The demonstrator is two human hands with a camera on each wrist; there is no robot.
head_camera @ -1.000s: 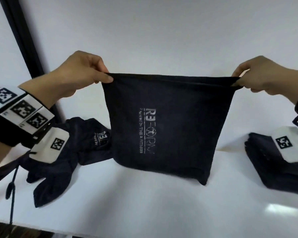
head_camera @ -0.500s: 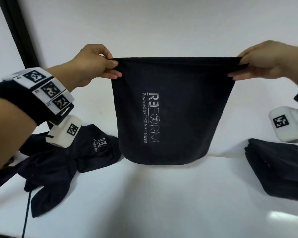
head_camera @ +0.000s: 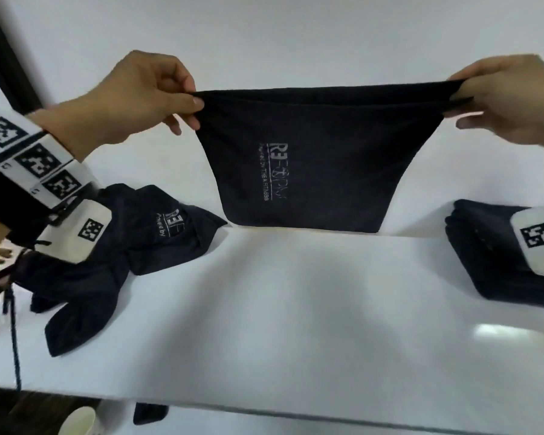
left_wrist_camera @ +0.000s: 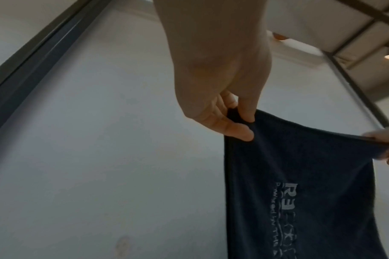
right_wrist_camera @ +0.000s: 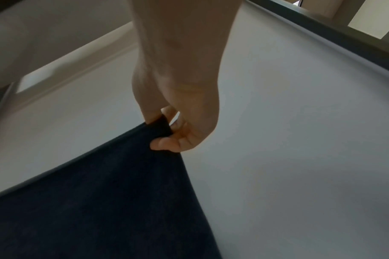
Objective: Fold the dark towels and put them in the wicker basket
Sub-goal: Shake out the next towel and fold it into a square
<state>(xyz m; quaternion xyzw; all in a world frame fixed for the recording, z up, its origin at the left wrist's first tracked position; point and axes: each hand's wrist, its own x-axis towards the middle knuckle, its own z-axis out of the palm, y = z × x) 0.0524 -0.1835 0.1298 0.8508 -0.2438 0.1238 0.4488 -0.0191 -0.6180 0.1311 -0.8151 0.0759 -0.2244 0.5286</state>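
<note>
A dark towel (head_camera: 321, 158) with a pale printed logo hangs doubled in the air above the white table (head_camera: 296, 309), stretched taut between both hands. My left hand (head_camera: 189, 105) pinches its top left corner, and my right hand (head_camera: 462, 98) pinches the top right corner. The left wrist view shows the left hand (left_wrist_camera: 244, 126) with thumb and fingers clamped on the towel (left_wrist_camera: 300, 192). In the right wrist view the right hand (right_wrist_camera: 164, 129) grips the edge of the towel (right_wrist_camera: 100, 201). The towel's lower edge hangs just above the table's far side. No wicker basket is in view.
A crumpled pile of dark towels (head_camera: 113, 246) lies on the table at the left. A neat stack of folded dark towels (head_camera: 496, 255) sits at the right edge. A white wall (head_camera: 296, 32) rises behind. A paper cup (head_camera: 79, 422) shows below the table's front edge.
Both hands have lifted the towel off the table and moved apart, pulling it taut; its bottom fold no longer rests on the surface.
</note>
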